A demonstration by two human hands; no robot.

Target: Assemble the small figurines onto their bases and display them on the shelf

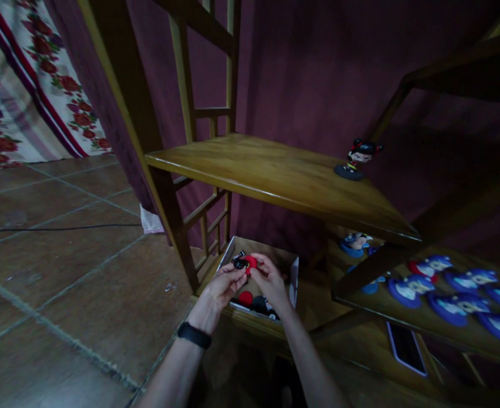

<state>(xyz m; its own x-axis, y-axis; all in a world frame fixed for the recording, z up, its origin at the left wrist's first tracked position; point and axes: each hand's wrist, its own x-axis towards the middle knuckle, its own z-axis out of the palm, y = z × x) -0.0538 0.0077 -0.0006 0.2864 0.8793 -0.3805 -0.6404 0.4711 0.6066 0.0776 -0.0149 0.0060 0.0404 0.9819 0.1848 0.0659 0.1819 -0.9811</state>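
Observation:
Both of my hands meet over an open white cardboard box (295,277) on the low shelf. Between them is a small figurine (242,263) with a black head and a red base. My left hand (222,286), with a dark band on its wrist, grips it from the left, fingers closed. From the right, my right hand (269,277) pinches the red base. More figurine pieces lie inside the box, among them a red disc (245,298) and a dark disc (259,304). The fingers partly cover the held figurine.
A wooden shelf board (250,164) juts out above the box, with a black-haired figurine (360,156) on its right end. Several blue-based figurines (457,306) stand on a lower shelf at right. Near them lies a phone (406,347). A wooden post (165,209) rises left of the box.

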